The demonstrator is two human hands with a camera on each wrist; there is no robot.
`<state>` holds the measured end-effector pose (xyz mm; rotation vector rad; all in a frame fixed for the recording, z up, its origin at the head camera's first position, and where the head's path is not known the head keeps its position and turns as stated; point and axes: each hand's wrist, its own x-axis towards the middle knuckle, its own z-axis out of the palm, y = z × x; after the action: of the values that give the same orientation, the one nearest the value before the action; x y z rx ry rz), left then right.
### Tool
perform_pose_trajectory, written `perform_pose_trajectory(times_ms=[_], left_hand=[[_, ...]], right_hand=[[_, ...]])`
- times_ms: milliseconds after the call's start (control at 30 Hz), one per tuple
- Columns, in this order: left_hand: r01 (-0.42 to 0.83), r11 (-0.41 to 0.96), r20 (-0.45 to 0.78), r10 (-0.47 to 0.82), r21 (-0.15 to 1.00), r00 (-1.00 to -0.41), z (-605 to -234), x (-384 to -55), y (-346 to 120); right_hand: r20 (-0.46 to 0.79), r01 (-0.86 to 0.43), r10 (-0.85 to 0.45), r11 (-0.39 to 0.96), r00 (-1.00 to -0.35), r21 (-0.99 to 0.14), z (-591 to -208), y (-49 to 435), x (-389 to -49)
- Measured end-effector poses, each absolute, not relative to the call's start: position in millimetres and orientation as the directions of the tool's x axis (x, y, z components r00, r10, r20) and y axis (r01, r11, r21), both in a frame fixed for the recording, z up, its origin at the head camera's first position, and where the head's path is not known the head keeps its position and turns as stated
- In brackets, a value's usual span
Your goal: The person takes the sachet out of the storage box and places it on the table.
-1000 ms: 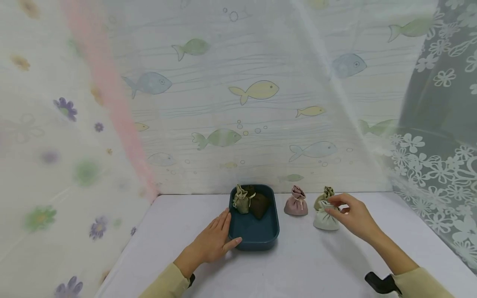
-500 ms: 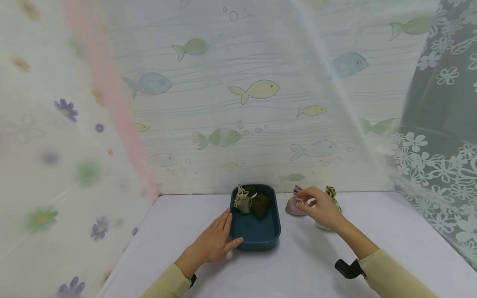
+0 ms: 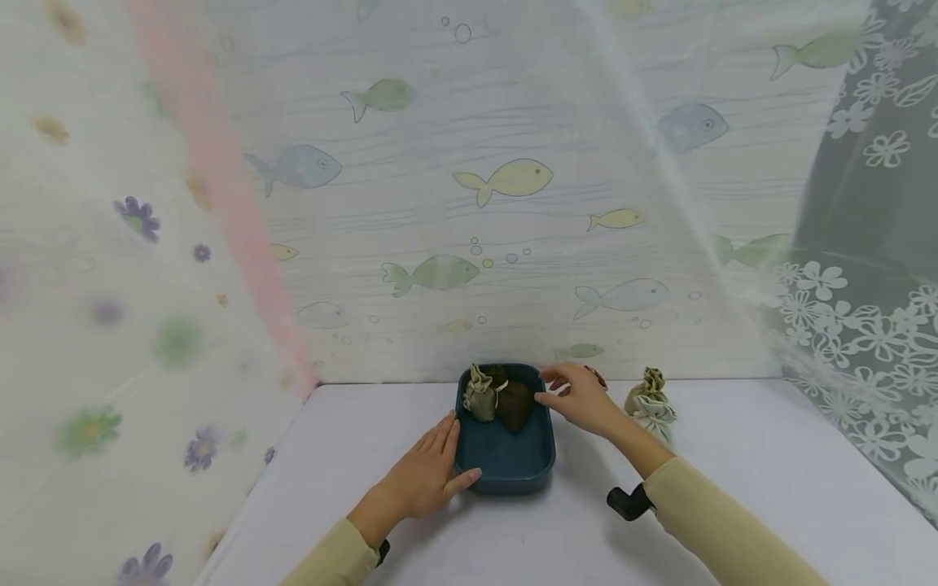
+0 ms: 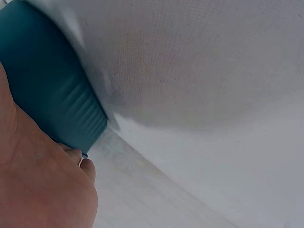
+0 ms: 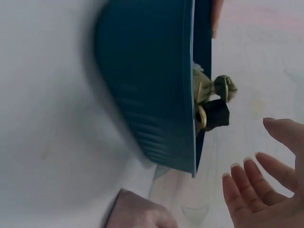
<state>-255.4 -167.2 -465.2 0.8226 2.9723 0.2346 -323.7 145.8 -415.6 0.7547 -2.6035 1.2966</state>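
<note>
A blue rectangular tray [image 3: 506, 468] stands on the white table. My left hand [image 3: 421, 468] rests on its left side with straight fingers and the thumb at the near rim. Inside lie a green drawstring pouch [image 3: 480, 399] and a dark brown pouch [image 3: 516, 405]; another dark one is partly hidden behind them. My right hand [image 3: 582, 397] hovers at the tray's right rim. In the right wrist view its fingers [image 5: 259, 180] are spread and hold nothing. Behind that hand a pink pouch [image 5: 135, 211] stands on the table, mostly hidden in the head view.
To the right of my right hand stand a pale mint pouch [image 3: 652, 413] and an olive pouch [image 3: 654, 379] behind it. A sheer fish-print curtain [image 3: 440, 203] hangs along the table's back edge, with flowered curtains at both sides.
My right hand has moved left from the mint pouch, past the pink pouch, to the tray's right rim. The left hand and the pouches have stayed in place.
</note>
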Motion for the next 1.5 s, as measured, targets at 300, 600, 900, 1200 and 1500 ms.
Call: perform_pose_trajectory(times_ms=[300, 600, 900, 1200, 1500], left_hand=[[0.502, 0.85, -0.013, 0.51, 0.16, -0.86, -462.6, -255.9, -166.9], [0.508, 0.841, -0.006, 0.518, 0.186, -0.855, -461.4, -253.8, -165.5], [0.506, 0.845, -0.013, 0.516, 0.174, -0.856, -467.0, -257.1, -166.8], [0.5, 0.852, -0.026, 0.509, 0.155, -0.86, -467.5, -256.4, -167.5], [0.508, 0.847, 0.001, 0.515, 0.158, -0.857, -463.1, -254.4, -165.5]], right_hand=[[0.246, -0.45, -0.405, 0.55, -0.88, -0.704, -422.4, 120.3, -346.3], [0.167, -0.422, -0.439, 0.587, -0.883, -0.691, -430.1, 100.3, -359.8], [0.176, -0.434, -0.432, 0.623, -0.884, -0.651, -442.0, 89.7, -372.3], [0.115, -0.427, -0.462, 0.659, -0.879, -0.619, -445.1, 86.5, -375.6], [0.125, -0.468, -0.494, 0.67, -0.86, -0.576, -446.0, 86.4, -375.7]])
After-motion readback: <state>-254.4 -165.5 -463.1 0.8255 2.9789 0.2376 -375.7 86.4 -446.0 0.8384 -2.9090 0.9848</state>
